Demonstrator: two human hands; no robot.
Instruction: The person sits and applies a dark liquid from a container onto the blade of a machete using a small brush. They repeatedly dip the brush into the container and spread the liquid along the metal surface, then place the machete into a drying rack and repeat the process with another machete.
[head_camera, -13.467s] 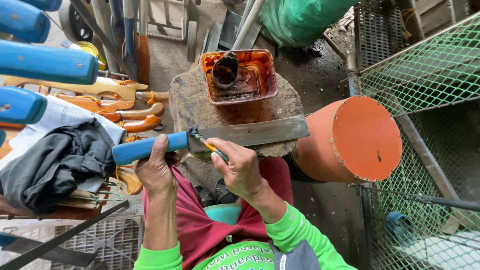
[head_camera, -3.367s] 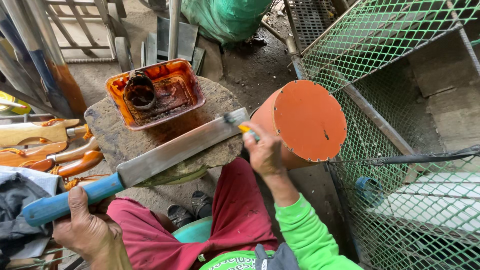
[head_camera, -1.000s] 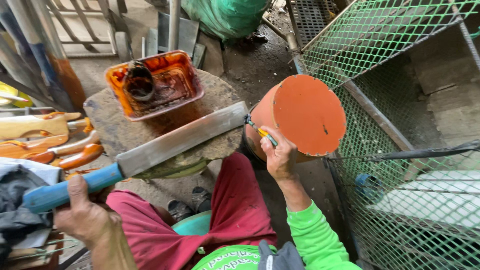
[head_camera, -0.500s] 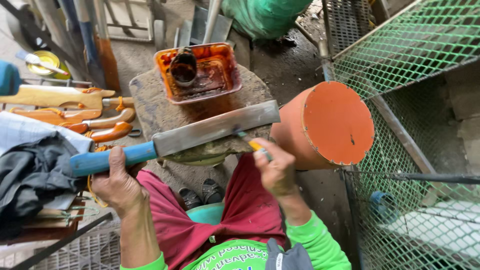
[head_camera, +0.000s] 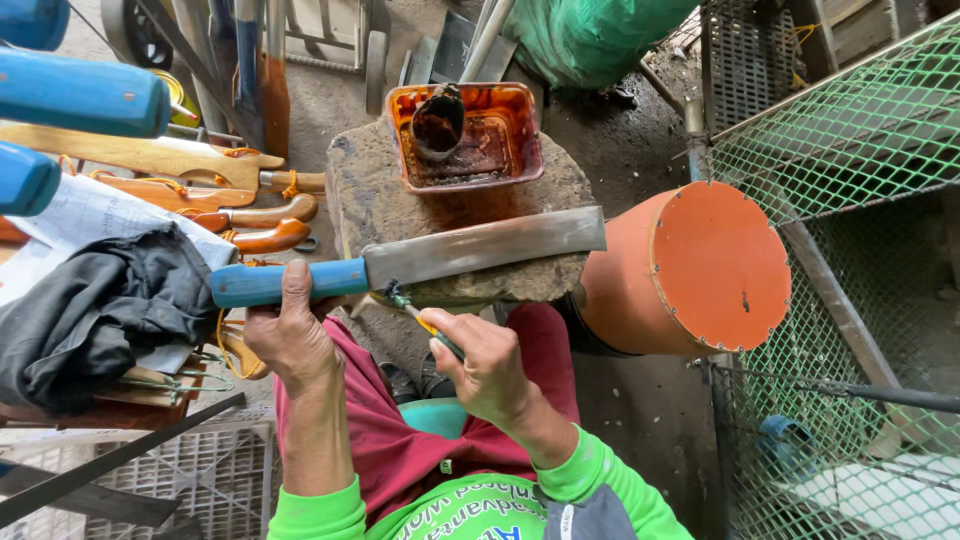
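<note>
Machete (head_camera: 455, 255) lies flat across the stone block (head_camera: 370, 190), blade pointing right, blue handle (head_camera: 285, 283) sticking off the block's left edge. Left hand (head_camera: 295, 340) is wrapped closed around that handle from below, thumb up over it; I read this as pinning the blade steady on the block. Right hand (head_camera: 485, 365) is pinched closed on a small brush (head_camera: 425, 325) with a yellow and dark stem, tip touching the spot where blade meets handle. Held low and angled up, looks like fine work on the joint.

Orange tray (head_camera: 465, 140) sits on the block's far side, just behind the blade, with dark liquid and 1 dark cup (head_camera: 438, 120) standing in it, within brush reach. Orange drum (head_camera: 690, 270) lies on its side just right of the block, flat end facing me. Wooden sheaths (head_camera: 190, 175) are stacked left, near a dark cloth (head_camera: 100, 315) on white paper. More blue handles (head_camera: 80, 95) poke in top left. Green sack (head_camera: 590, 40) sits top centre, green wire mesh (head_camera: 850, 150) to the right. No labels readable on tray or drum; printing on the green shirt is cut off.
</note>
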